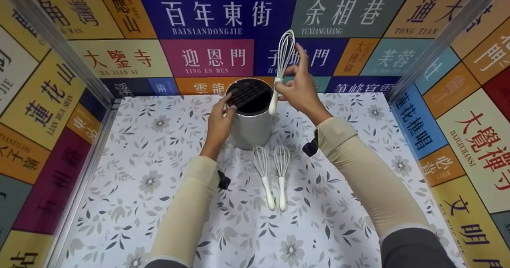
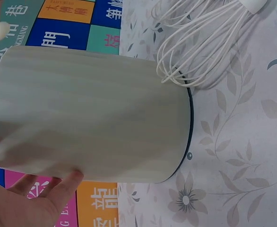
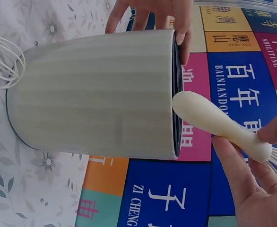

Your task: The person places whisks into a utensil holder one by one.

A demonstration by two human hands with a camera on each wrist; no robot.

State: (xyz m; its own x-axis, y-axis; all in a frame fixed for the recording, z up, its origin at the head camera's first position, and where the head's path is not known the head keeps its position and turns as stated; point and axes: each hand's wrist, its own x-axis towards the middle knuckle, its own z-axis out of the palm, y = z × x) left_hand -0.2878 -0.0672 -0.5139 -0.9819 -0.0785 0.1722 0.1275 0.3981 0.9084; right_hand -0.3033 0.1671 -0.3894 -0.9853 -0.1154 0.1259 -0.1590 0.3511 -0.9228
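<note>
A light grey utensil holder (image 1: 252, 130) with a black, partly slotted inside stands upright on the table. My left hand (image 1: 220, 121) grips it at its left side, with the thumb and a finger at the rim. In the left wrist view, fingertips (image 2: 74, 178) lie against the holder's wall. My right hand (image 1: 301, 85) pinches a white whisk (image 1: 285, 55) where handle meets wires. Its wires point up and its handle end (image 3: 188, 104) hangs beside the holder's right rim. Two more white whisks (image 1: 261, 160) (image 1: 281, 160) lie side by side in front of the holder.
A white cloth with grey flowers and leaves (image 1: 151, 180) covers the table. Colourful panels with printed characters (image 1: 223, 11) rise at the back and on both sides, with metal posts (image 1: 454, 33) at the corners.
</note>
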